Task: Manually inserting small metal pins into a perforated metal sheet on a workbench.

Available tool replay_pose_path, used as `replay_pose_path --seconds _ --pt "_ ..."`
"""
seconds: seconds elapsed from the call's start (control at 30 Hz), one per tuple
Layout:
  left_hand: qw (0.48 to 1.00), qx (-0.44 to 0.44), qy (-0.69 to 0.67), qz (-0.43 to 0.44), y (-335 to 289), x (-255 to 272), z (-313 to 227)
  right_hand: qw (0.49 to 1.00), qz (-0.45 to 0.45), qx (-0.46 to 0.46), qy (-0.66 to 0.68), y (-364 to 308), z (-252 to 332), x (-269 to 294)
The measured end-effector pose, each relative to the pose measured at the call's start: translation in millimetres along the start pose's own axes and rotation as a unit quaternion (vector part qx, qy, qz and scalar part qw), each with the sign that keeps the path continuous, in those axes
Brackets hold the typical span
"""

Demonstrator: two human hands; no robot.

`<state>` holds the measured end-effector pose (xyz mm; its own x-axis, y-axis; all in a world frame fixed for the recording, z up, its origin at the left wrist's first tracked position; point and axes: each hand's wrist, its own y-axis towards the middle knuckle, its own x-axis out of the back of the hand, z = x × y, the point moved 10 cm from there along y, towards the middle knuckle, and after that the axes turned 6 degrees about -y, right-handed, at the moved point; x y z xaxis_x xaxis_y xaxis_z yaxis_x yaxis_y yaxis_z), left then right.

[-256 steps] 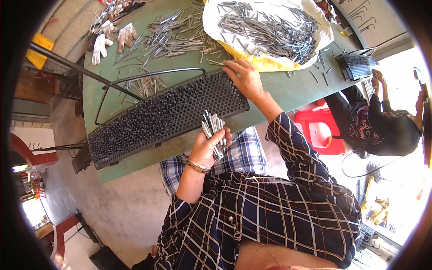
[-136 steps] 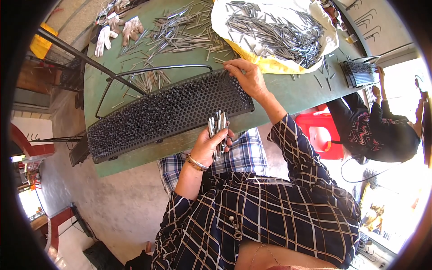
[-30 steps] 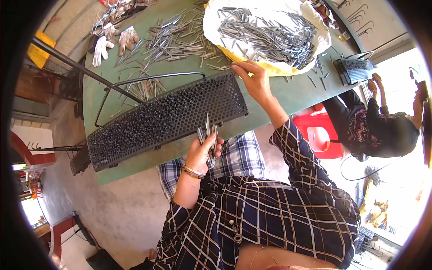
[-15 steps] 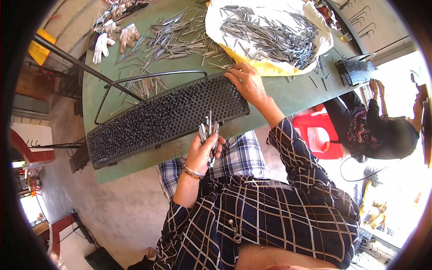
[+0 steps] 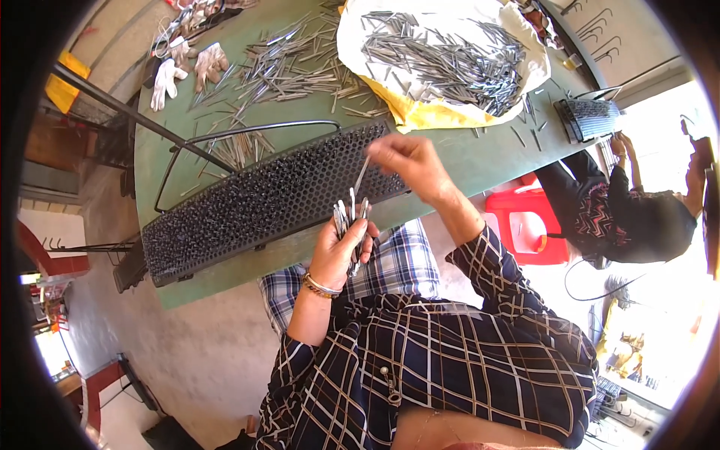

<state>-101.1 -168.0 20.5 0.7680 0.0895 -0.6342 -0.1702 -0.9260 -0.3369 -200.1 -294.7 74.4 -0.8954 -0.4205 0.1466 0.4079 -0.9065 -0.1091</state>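
Note:
My left hand [image 5: 337, 251] is closed around a bunch of thin metal pieces [image 5: 351, 212], whose tips stick up past the fingers. Between the fingertips of my right hand [image 5: 412, 166] is one slender metal piece [image 5: 361, 177], its lower end close above the bunch. Just beyond both hands a long black tray with round holes [image 5: 345, 166] lies slantwise along the table edge. Dark pieces stand packed in its left and middle holes, while holes at the right end show open. My right hand hides part of that end.
Loose metal pieces [image 5: 296, 75] are strewn over the green table [image 5: 465, 161]. A white and yellow sack [image 5: 409, 116] holds many more. Work gloves [image 5: 211, 64] lie at the far left. A metal bar [image 5: 142, 116] crosses by the tray; a red stool [image 5: 525, 221] and another person [image 5: 630, 217] are right.
My right hand has left the tray's right end and come nearer my left hand, now pinching a single metal piece. My left hand stays nearly in place with its bunch.

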Motion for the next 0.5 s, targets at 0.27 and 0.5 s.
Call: replay_pose_path --seconds 0.27,0.5 --pt "0.996 0.069 -0.047 -0.042 -1.0 22.6 31.2 0.940 -0.238 0.158 -0.185 37.7 11.4 76.5" --pt "0.995 0.066 -0.061 -0.031 -1.9 27.3 31.0 0.909 -0.238 0.202 -0.276 38.9 7.2 62.3"
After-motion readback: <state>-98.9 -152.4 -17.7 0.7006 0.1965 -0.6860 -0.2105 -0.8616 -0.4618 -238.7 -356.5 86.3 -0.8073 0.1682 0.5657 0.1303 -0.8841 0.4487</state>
